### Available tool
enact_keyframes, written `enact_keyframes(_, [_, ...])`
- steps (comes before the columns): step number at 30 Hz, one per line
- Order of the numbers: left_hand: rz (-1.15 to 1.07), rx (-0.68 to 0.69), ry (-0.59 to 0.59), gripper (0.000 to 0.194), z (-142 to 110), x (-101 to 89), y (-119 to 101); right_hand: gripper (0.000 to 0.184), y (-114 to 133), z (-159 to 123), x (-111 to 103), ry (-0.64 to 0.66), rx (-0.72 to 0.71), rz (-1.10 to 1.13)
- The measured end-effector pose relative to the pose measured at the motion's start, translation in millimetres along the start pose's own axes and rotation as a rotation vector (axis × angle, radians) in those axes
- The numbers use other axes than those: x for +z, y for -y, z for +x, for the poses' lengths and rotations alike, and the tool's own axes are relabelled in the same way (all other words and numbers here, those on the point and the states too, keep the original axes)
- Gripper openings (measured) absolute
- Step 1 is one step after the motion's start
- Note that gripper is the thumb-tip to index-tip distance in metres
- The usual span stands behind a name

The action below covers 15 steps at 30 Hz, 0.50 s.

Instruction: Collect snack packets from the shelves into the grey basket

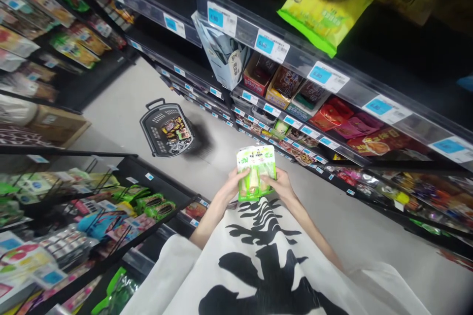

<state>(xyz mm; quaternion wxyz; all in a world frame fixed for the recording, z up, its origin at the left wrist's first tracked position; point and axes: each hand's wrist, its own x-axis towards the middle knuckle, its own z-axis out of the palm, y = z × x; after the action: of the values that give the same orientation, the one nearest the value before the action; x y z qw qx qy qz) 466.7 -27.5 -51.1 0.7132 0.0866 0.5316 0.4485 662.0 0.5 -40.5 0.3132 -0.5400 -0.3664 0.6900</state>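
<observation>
I hold a small green and white snack packet (256, 172) in front of my body with both hands. My left hand (233, 183) grips its left edge, fingers curled round it. On the right edge my right hand (281, 184) is closed in the same way. The packet stands upright above my white shirt with black print (266, 256).
A dark shopping basket (166, 130) with several packets in it sits on the grey floor ahead. Shelves of snacks with blue price tags (321, 76) run along the right. Another stocked shelf (92, 206) is at the lower left, and a cardboard box (55, 122) stands farther left.
</observation>
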Motion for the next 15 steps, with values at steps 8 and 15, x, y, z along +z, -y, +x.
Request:
enact_keyframes(8, [-0.037, 0.069, -0.080, 0.064, -4, -8.5, 11, 0.046, -11, -9, -1, -0.136, -0.027, 0.029])
enact_keyframes(15, [-0.116, -0.040, -0.119, 0.061, -13, -24.3, 13, 0.060, -30, 3, -28, -0.236, -0.036, 0.130])
